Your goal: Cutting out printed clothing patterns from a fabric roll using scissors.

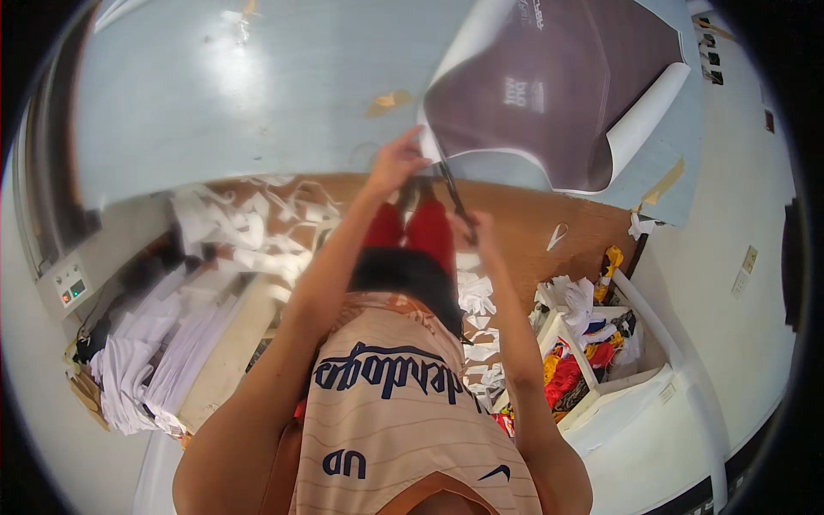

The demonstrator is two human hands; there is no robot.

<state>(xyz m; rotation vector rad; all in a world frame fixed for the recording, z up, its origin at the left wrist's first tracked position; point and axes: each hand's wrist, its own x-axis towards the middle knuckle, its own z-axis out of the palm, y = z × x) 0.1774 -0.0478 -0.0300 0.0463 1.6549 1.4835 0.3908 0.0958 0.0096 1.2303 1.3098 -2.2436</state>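
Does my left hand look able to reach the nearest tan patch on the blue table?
Probably yes: the tan patch lies uncovered just beyond your left hand, though it is busy at the sheet's white edge.

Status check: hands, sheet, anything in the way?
Left hand at white corner of sheet. Right hand holding scissors, tips at same corner. Sheet on table, right edge curled. Scraps on floor, off scissors.

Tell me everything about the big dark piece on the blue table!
The dark piece is purplish brown, thin, apparently cloth, with white margins and pale printing. It lies mostly flat on the blue table, its right edge curled over, showing white. The left hand touches its near-left corner; scissors meet it there.
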